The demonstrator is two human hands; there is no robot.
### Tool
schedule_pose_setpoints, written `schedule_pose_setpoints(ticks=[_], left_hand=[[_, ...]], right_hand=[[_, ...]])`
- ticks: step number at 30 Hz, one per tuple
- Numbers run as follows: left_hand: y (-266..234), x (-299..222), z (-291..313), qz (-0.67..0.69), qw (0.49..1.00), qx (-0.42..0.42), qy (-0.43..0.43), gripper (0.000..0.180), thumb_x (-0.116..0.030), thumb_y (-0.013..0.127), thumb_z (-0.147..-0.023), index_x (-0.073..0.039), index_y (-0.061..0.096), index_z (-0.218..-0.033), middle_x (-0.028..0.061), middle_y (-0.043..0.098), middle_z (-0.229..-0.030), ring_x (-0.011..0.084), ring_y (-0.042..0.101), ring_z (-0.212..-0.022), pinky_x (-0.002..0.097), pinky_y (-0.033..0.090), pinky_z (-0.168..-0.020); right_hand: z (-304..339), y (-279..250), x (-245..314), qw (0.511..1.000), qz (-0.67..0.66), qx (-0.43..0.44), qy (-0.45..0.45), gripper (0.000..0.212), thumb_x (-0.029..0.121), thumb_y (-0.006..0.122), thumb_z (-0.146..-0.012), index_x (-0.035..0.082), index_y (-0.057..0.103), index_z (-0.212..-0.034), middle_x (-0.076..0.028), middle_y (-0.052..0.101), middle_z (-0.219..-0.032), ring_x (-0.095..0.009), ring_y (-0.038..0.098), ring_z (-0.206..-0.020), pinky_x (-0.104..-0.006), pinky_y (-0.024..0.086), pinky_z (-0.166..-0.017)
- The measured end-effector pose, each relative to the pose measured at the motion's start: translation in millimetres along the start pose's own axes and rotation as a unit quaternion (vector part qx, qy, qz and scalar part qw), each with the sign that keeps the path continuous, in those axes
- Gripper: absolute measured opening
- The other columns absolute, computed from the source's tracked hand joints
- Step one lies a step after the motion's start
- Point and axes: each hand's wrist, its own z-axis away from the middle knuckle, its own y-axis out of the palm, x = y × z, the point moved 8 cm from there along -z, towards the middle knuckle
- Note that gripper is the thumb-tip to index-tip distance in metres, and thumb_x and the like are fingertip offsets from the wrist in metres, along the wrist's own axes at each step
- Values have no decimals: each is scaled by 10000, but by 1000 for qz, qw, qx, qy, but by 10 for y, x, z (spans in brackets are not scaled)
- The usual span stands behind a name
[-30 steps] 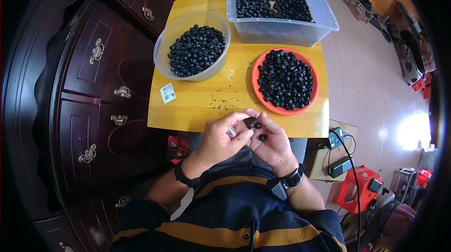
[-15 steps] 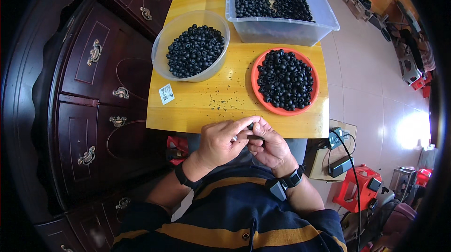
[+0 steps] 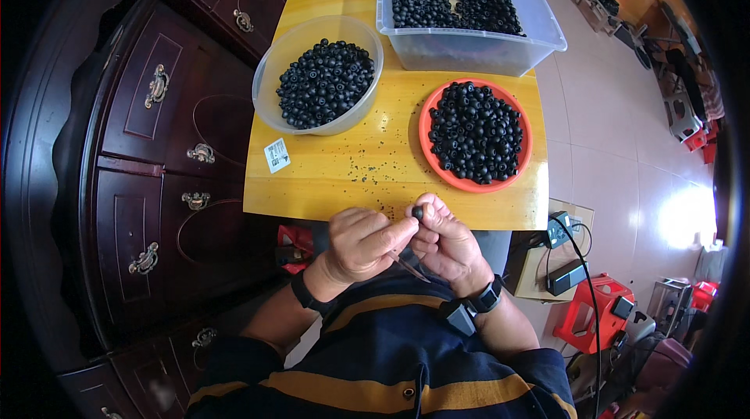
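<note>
Between the thumb and fingers of my right hand (image 3: pixel 451 245) is a small round black rubber-like piece (image 3: pixel 418 213). My left hand (image 3: pixel 361 245) is closed, its fingertips close to that piece. From under its fingers a thin pointed tool (image 3: pixel 409 267) slants down toward my right palm; its exact kind is too small to tell. Beyond my right hand lies a red-orange plate (image 3: pixel 426 155) heaped with similar black pieces (image 3: pixel 476 134). A round clear tub (image 3: pixel 266 98) at the left holds more of them.
A clear rectangular bin (image 3: pixel 469 55) with black pieces stands at the table's far edge. Black crumbs (image 3: pixel 367 165) and a white label (image 3: pixel 276 155) lie on the yellow table (image 3: pixel 312 192). Dark cabinets (image 3: pixel 129 145) flank the left; a red stool (image 3: pixel 586 309) and cables are at the right.
My left fingers have drawn back slightly from the right fingertips, and the tool now points down toward me. The black piece shows more fully in my right hand.
</note>
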Motion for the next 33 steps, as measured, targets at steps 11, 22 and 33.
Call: schedule_pose_setpoints(ticks=[11,22,33], left_hand=[[159,335,13,155,961,66,-219,312,-268,809,-860,-17,632,-916,80,690,-756,172,671,-615,283,510,-567],[251,340,-41,111,961,141,-213,362,-355,792,-857,-30,633,-877,112,689,-737,272,702,-638,344,517,-554],[295,358,-4,98,960,156,-209,355,-358,753,-900,-35,627,-824,110,679,-699,284,695,-620,351,512,-546]], right_hand=[[44,-68,-8,1000,-20,-12,16,112,160,654,-984,97,617,-1069,-28,653,-985,-28,461,-622,-168,403,-556],[43,-123,-43,999,16,-26,19,154,115,650,-976,64,599,-1112,5,625,-885,-23,498,-619,-160,425,-546],[17,-143,-19,999,27,-20,2,125,112,659,-968,59,622,-1075,-5,628,-873,-33,505,-633,-174,451,-579]])
